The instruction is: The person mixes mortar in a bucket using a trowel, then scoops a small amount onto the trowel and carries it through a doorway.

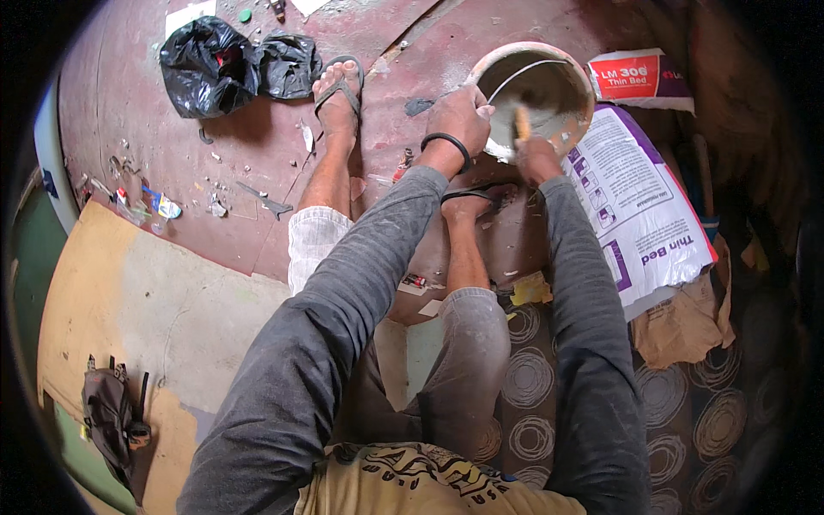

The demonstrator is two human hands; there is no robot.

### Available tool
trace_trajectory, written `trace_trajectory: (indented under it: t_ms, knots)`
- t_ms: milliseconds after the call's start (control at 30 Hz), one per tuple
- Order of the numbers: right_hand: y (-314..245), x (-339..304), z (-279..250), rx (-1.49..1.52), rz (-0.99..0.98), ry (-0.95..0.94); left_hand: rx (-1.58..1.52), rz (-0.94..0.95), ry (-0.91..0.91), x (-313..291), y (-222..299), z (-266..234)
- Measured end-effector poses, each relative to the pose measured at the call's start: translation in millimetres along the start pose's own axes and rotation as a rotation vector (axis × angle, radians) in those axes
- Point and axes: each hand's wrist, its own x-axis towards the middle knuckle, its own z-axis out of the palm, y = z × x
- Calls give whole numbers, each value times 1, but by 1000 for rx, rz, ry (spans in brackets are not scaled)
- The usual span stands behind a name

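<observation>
- At far left I saw a crumpled, glossy black plastic bag (pixel 206 69) on the scuffed, red-brown floor (pixel 245 154), well apart from both hands.
- Next along I had the left hand (pixel 459 124), a thin black band (pixel 464 153) round its wrist. Its fingers were curled closed at the left side of a round, pale, paste-smeared bucket (pixel 525 49); I could not tell whether they gripped the rim alone or also the slim white wire handle (pixel 532 63) that arced over the opening.
- The bucket stood on the floor, its wide mouth facing me, with smooth, wet-looking grey paste (pixel 560 103) inside.
- The tan-handled tool (pixel 521 124) ran from the right hand (pixel 541 161) forward and slightly left, over the near rim into the bucket; its far end I could not make out.
- The right hand was nearer to that tool, its fingers, partly hidden, closed round the handle.
- Just beside the bucket, to the right, lay a white-and-purple printed sack (pixel 635 219), slick and creased, with a smaller red-and-white bag (pixel 635 94) beyond and wrinkled brown paper (pixel 682 326) at its near end.
</observation>
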Motion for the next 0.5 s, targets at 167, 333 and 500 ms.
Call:
trace_trajectory:
  t_ms: [167, 333, 500]
  knots:
    - [-11, 0, -30, 230, -9, 21, -7, -43, -9, -3, -12, -9]
    - [-9, -2, -4, 220, -46, -128, 19, -73, -53, 0, -2, -12]
    - [-7, -12, -22, 304, 32, 162, 32, -71, -53, -2, 7, -14]
